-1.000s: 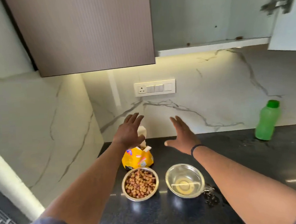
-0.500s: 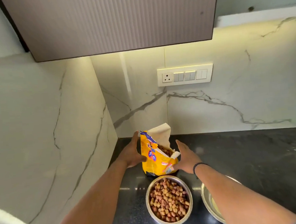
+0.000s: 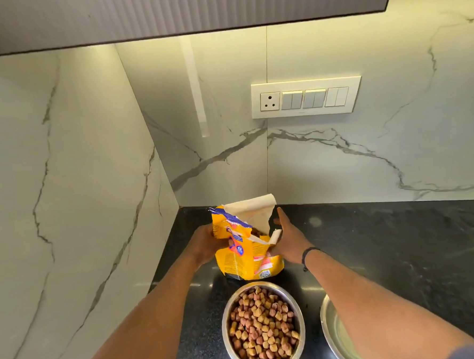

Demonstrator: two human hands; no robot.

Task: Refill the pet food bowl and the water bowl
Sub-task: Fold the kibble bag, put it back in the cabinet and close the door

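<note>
A torn-open yellow pet food bag (image 3: 245,251) stands upright on the black counter (image 3: 401,252) near the corner, kibble showing in its mouth. My left hand (image 3: 205,245) grips the bag's left side. My right hand (image 3: 288,238) presses flat against its right side, fingers straight. In front of the bag a steel food bowl (image 3: 263,326) is heaped with brown kibble. To its right, a second steel bowl (image 3: 329,331) is mostly hidden behind my right forearm; its contents cannot be made out.
Marble walls close the counter in at the left and back. A white switch plate with a socket (image 3: 305,97) sits on the back wall. A grey upper cabinet (image 3: 164,14) hangs overhead. Bare counter stretches to the right.
Both hands came down from the air onto the bag's two sides. The view has swung left and closer, so the green bottle and most of the second bowl have left the frame.
</note>
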